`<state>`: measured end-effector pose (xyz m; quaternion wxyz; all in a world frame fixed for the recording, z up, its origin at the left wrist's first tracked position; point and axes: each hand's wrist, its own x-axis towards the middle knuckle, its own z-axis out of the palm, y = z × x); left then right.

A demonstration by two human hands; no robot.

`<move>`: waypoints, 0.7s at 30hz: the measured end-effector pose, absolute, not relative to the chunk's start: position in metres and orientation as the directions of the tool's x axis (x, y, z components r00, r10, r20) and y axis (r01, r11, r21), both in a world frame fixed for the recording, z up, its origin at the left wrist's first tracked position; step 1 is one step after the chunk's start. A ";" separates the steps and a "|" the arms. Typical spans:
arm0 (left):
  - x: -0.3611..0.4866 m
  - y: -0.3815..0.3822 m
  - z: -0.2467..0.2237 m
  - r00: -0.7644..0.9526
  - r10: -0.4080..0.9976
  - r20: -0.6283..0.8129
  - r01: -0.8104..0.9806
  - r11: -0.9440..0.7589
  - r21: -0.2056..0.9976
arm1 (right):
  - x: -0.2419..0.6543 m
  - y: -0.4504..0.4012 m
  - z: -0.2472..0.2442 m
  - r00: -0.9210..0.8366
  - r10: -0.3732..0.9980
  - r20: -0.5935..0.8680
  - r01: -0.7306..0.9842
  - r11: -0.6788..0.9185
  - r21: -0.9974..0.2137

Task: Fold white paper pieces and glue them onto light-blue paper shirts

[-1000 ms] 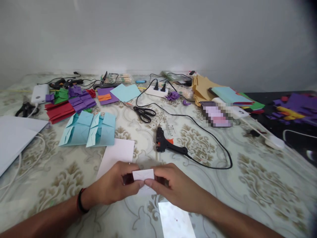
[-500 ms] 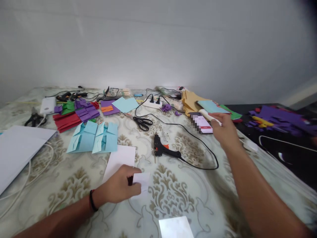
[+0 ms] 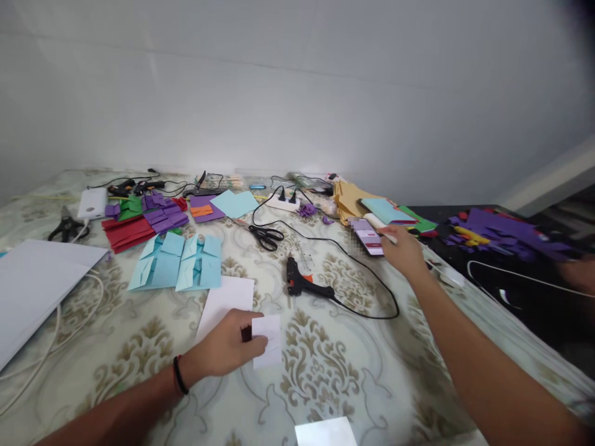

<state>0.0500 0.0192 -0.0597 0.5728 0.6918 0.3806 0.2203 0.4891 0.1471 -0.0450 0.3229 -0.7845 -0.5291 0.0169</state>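
My left hand (image 3: pixel 225 347) pinches a small white paper square (image 3: pixel 268 347) between thumb and fingers, low over the tablecloth. Behind that hand lies a larger white sheet (image 3: pixel 227 303), partly covered by it. At the right, my right hand (image 3: pixel 403 251) is closed on a slim white stick-like item (image 3: pixel 377 223), whose exact kind I cannot make out. Right beside it lies a phone (image 3: pixel 369 236) with its screen lit. Between the two hands rests a black glue gun (image 3: pixel 304 282), its cord looping to the right.
Black scissors (image 3: pixel 266 236) and folded light-blue papers (image 3: pixel 199 263) lie mid-table. Farther back are red folded strips (image 3: pixel 127 232), a power strip (image 3: pixel 283 201) and yellow paper (image 3: pixel 348 198). Purple scraps (image 3: pixel 506 229) cover a dark surface at right, near another person's hand (image 3: pixel 579 275).
The view has shifted slightly. My right hand has drawn a little left and downward with the white stick. The paper square in my left hand now faces the camera more fully.
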 end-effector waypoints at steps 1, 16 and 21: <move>0.050 0.019 -0.061 0.611 0.781 -0.130 0.265 -0.047 0.963 | 0.480 0.144 -0.043 0.408 0.854 0.324 0.818 -0.185 -0.544; 0.051 0.023 -0.069 0.580 0.794 -0.183 0.203 0.077 0.976 | 0.347 0.080 -0.035 -0.176 0.947 0.269 0.758 0.305 -0.577; 0.051 0.024 -0.071 0.580 0.793 -0.187 0.211 0.075 0.975 | 0.410 0.113 -0.050 -0.024 0.939 0.343 0.809 0.219 -0.546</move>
